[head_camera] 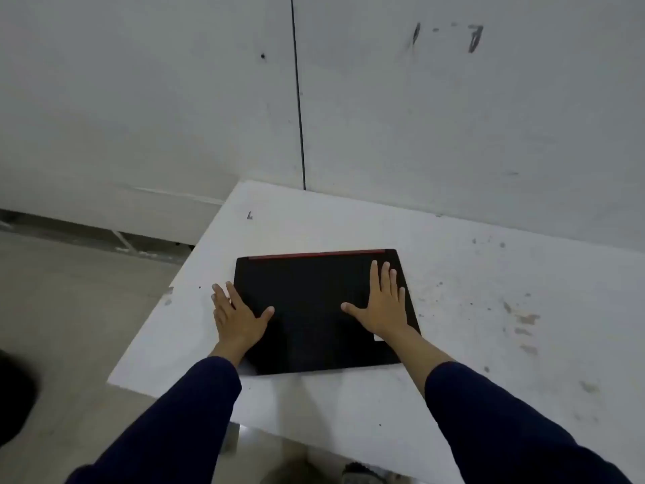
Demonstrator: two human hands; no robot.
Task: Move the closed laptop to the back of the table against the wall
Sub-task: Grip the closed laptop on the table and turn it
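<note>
A closed black laptop with a red strip along its far edge lies flat on the white table, near the table's left side. My left hand lies flat with spread fingers over the laptop's left edge, the thumb on the lid. My right hand rests palm down on the right half of the lid, fingers pointing toward the wall. Neither hand grips anything. A strip of bare table separates the laptop's far edge from the grey wall.
The table's left edge drops to a concrete floor. Paint stains mark the table's right part. A dark vertical seam runs down the wall. A dark object shows at the frame's left border.
</note>
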